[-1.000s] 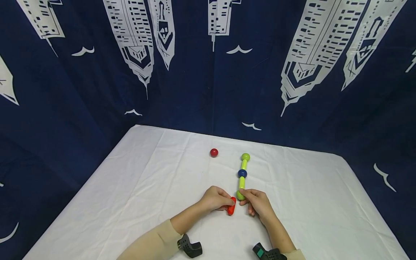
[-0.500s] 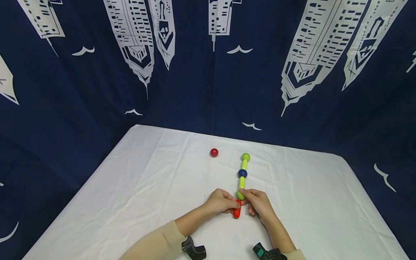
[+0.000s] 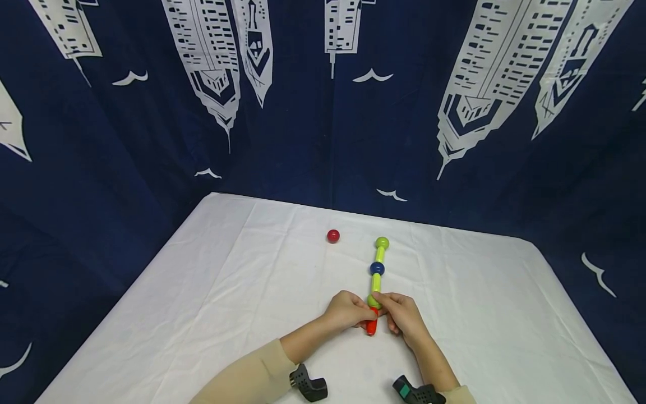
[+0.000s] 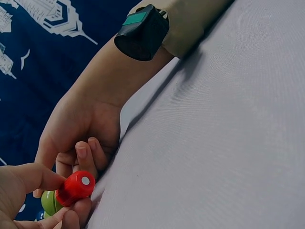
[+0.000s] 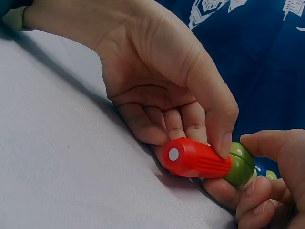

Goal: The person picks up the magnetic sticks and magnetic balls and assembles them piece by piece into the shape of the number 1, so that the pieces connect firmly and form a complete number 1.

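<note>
My left hand [image 3: 348,310] pinches a short, ribbed red toy rod [image 5: 198,160] between thumb and fingers; a pale disc shows on its near end. The rod's far end meets the near green ball [image 5: 239,164], which my right hand [image 3: 404,315] pinches at its side. From that ball a straight chain runs away from me over the table: a yellow-green rod [image 3: 375,283], a blue ball [image 3: 377,269], another yellow-green rod [image 3: 380,255] and a green ball [image 3: 382,243] at the far end. In the left wrist view, fingers partly cover the red rod [image 4: 76,187].
A loose red ball [image 3: 333,236] lies left of the chain's far end. White cloth covers the table [image 3: 252,252], and a dark blue curtain [image 3: 303,140] with printed buildings hangs behind it. Each wrist wears a black device, such as the one at left [image 3: 309,384].
My left hand has moved right with the red rod, from beside the near green ball to right against it. My right hand has kept its pinch there, and the chain has stayed put.
</note>
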### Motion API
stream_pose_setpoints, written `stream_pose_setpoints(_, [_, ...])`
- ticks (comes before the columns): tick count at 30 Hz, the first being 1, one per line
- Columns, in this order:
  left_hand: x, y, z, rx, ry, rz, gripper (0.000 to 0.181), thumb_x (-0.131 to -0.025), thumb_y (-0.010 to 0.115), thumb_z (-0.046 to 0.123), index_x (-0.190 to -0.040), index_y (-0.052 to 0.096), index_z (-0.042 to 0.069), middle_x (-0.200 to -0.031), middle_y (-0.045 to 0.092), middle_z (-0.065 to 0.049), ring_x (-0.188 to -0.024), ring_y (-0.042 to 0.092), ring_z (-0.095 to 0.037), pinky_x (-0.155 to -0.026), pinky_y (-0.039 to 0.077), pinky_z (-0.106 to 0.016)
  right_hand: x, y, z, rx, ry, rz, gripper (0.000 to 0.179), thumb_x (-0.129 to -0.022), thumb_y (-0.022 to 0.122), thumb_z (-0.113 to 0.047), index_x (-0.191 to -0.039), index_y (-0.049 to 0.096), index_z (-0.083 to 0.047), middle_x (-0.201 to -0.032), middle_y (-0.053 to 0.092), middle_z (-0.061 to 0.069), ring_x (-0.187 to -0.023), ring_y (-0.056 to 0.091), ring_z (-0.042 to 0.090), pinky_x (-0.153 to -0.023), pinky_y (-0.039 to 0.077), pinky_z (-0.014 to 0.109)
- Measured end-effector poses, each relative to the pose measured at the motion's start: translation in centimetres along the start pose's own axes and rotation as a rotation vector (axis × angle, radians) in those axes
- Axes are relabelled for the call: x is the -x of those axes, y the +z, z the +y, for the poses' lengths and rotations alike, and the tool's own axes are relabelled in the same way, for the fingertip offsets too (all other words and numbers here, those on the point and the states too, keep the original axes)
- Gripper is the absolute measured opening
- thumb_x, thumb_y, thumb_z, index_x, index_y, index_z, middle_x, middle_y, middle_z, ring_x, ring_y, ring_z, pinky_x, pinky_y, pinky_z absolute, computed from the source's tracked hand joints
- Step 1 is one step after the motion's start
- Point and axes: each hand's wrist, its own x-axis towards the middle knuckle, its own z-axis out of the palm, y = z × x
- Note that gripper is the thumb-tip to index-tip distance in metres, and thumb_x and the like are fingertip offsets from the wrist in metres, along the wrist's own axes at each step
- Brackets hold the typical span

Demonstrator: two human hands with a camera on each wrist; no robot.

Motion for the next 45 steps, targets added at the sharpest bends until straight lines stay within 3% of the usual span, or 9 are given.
stream_pose_setpoints(19, [0.0, -0.1, -0.5, 0.037, 0.036, 0.0, 0.008, -0.075, 0.076, 0.006, -0.07, 0.071, 0.002, -0.056, 0.063, 0.002, -0.05, 0.054, -0.004, -0.048, 0.041, -0.016, -0.2, 0.2, 0.4, 0.019, -0.03, -0.001, 0.04, -0.089, 0.071, -0.032, -0.104, 0.068, 0.005, -0.067, 0.062, 0.005, -0.039, 0.04, 0.007, -0.038, 0.035, 0.019])
stream_pose_setpoints(27, [-0.1, -0.1, -0.5, 0.044, 0.044, -0.013, 0.008, -0.076, 0.076, 0.005, -0.071, 0.072, 0.001, -0.057, 0.064, 0.001, -0.051, 0.057, -0.005, -0.05, 0.045, -0.016, 0.2, 0.3, 0.3, 0.012, -0.02, 0.036, 0.048, -0.092, 0.067, -0.038, -0.107, 0.064, 0.007, -0.068, 0.06, 0.006, -0.042, 0.052, 0.011, -0.041, 0.043, 0.021])
stream_pose_setpoints(34, [0.0, -0.1, -0.5, 0.084, 0.05, -0.01, 0.008, -0.075, 0.077, 0.004, -0.073, 0.071, -0.001, -0.06, 0.066, -0.002, -0.053, 0.06, -0.006, -0.051, 0.047, -0.017, 1.5, 0.2, 0.0, 0.068, 0.032, 0.064, 0.046, -0.091, 0.066, -0.043, -0.089, 0.06, 0.003, -0.059, 0.059, 0.006, -0.042, 0.056, 0.013, -0.042, 0.046, 0.023])
stream_pose_setpoints(40, [-0.2, -0.1, -0.8, 0.126, 0.03, -0.025, 0.007, -0.077, 0.076, 0.003, -0.076, 0.072, -0.002, -0.063, 0.068, -0.002, -0.055, 0.062, -0.007, -0.056, 0.053, -0.02, 2.7, 0.4, 0.2, 0.054, 0.059, 0.008, 0.04, -0.093, 0.063, -0.036, -0.087, 0.065, 0.003, -0.061, 0.062, 0.007, -0.044, 0.058, 0.013, -0.043, 0.048, 0.023])
stream_pose_setpoints(45, [-0.3, -0.1, -1.0, 0.14, 0.023, -0.026, 0.009, -0.077, 0.077, 0.005, -0.077, 0.073, -0.002, -0.063, 0.068, -0.004, -0.055, 0.062, -0.007, -0.055, 0.052, -0.02, 3.1, 0.7, 0.3, 0.041, 0.029, -0.041, 0.044, -0.095, 0.06, -0.038, -0.084, 0.065, 0.004, -0.059, 0.061, 0.006, -0.044, 0.059, 0.013, -0.044, 0.049, 0.023])
